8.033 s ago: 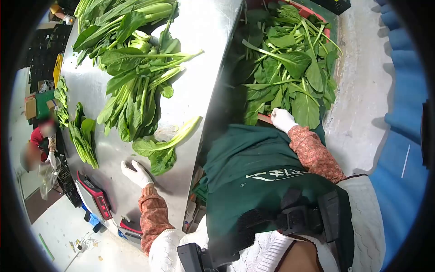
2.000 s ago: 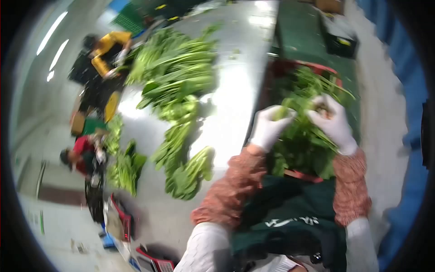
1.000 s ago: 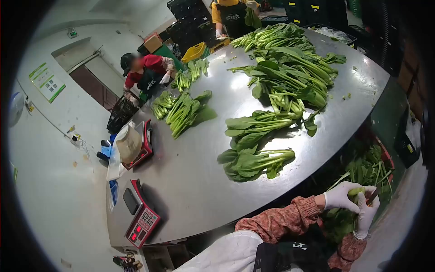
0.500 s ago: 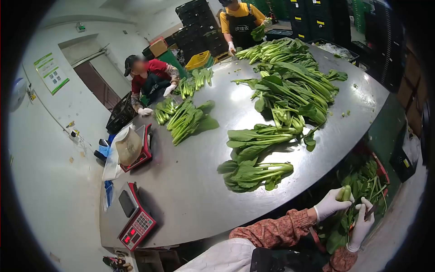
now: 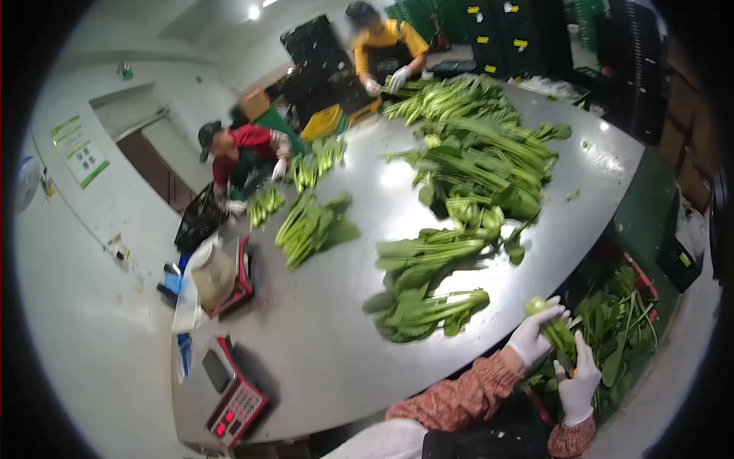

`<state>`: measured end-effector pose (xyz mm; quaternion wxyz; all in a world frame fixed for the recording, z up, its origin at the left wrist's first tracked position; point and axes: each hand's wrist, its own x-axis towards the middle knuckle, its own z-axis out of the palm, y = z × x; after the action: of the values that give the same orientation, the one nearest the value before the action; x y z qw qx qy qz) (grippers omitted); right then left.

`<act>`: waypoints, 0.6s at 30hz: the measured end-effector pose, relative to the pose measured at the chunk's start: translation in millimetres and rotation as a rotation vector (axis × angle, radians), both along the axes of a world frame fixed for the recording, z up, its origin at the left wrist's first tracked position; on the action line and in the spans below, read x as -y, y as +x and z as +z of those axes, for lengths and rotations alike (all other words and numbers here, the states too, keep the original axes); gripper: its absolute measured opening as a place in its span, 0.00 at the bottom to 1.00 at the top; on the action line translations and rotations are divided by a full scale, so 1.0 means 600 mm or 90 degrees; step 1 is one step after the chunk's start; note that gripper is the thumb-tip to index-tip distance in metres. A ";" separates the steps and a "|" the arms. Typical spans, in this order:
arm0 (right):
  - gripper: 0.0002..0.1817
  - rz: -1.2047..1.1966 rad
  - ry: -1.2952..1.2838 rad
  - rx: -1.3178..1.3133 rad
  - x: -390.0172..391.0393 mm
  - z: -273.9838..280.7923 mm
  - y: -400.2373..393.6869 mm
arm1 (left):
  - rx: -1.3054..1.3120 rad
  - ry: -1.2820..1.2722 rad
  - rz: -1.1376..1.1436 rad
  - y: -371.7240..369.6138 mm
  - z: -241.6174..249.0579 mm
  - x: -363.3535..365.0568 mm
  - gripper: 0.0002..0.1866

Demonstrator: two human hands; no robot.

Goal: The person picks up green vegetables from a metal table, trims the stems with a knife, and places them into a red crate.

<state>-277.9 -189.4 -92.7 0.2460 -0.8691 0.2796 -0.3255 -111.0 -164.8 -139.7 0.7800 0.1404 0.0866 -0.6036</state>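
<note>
My gloved left hand (image 5: 535, 336) is closed round a bunch of leafy greens (image 5: 560, 336), its pale stalk end pointing up and left past my fingers. Just below and to the right, my gloved right hand (image 5: 579, 386) is up against the lower part of that bunch with bent fingers. A small orange bit shows at those fingers; what it belongs to I cannot make out. Beneath both hands lie more loose greens (image 5: 615, 321) in a container with a red rim (image 5: 641, 277), beside the table's edge.
The metal table (image 5: 329, 344) carries a long heap of greens (image 5: 489, 168), a nearer bunch (image 5: 428, 314) and smaller piles (image 5: 310, 229). Two red scales stand at left, one nearer (image 5: 233, 394). Two co-workers, one in red (image 5: 252, 141), one in yellow (image 5: 390, 46), stand across the table.
My left hand has moved left and up with the greens, now tilted across toward the table. My right hand has moved left against the bunch. The yellow-sleeved co-worker's hands have come together over the greens.
</note>
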 end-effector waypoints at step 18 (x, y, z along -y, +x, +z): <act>0.19 0.002 0.391 0.126 0.006 0.017 -0.033 | 0.959 0.115 -0.169 -0.029 0.042 -0.050 0.39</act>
<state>-297.8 -193.3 -82.2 0.5234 -0.7188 0.3381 -0.3083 -128.5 -134.6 -114.4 0.5348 0.5857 -0.4369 -0.4243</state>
